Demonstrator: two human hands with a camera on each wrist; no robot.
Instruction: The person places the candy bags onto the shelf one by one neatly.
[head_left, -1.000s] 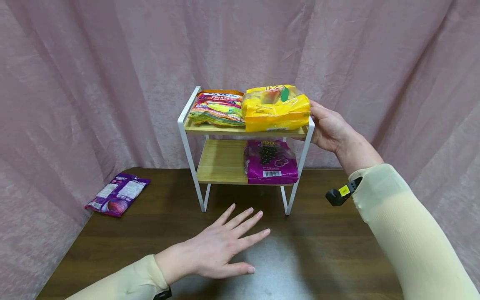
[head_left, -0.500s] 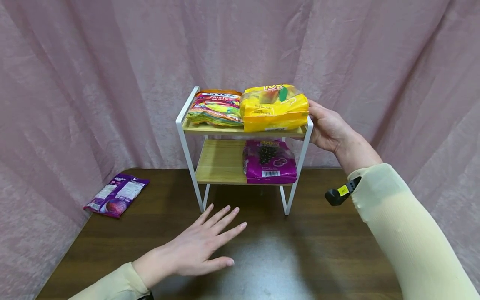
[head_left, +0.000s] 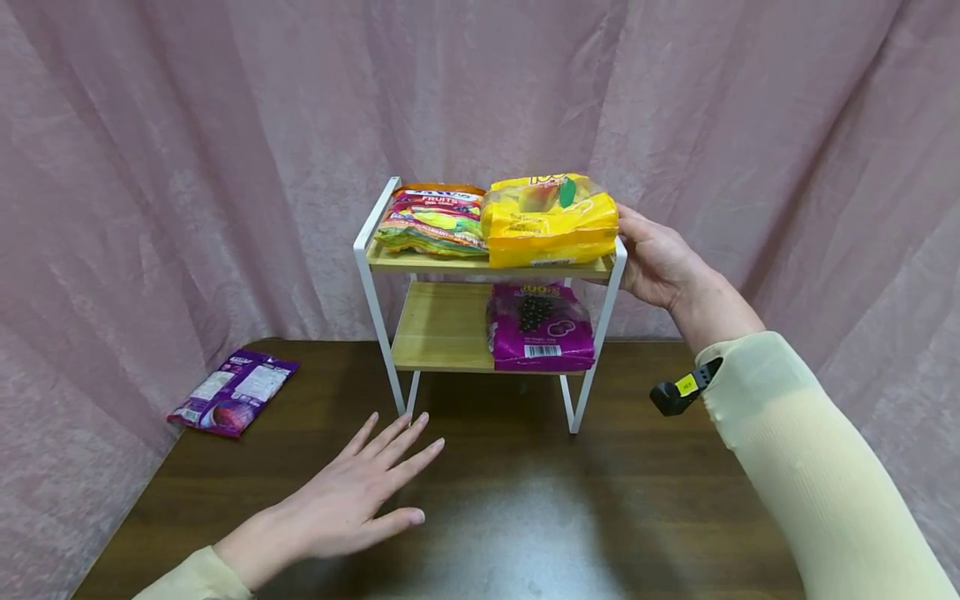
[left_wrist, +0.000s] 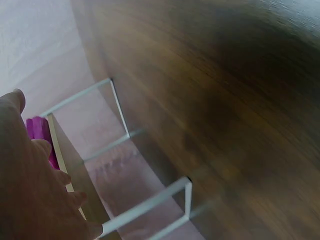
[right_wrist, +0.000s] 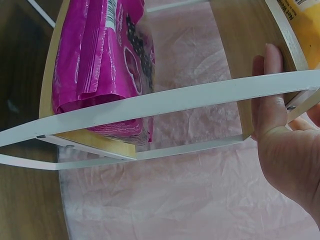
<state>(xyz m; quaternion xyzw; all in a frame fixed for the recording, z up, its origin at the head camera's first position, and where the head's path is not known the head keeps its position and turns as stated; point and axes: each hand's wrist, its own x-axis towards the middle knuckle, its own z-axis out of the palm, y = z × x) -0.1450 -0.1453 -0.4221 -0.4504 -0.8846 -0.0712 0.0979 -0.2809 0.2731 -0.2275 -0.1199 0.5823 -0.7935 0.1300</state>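
At a brown table [head_left: 525,500] backed by a pink curtain [head_left: 300,125], a person's right hand [head_left: 666,260] is clamped on the right end of a small two-tier shelf [head_left: 420,354], fingers [right_wrist: 273,65] tucked beneath the upper board [head_left: 450,264], just beside a yellow bag [head_left: 551,223]; whether it touches that bag I cannot tell. The left hand [head_left: 339,505] is held out over the table in front of the shelf, its fingers spread apart. White-framed, the shelf stands upright. On top, the yellow bag sits right of a multicoloured bag [head_left: 437,223], the two touching. A magenta bag [head_left: 542,329] rests at the right of the lower board [head_left: 442,321]. A purple packet [head_left: 234,392] lies flat on the table, well to the left.
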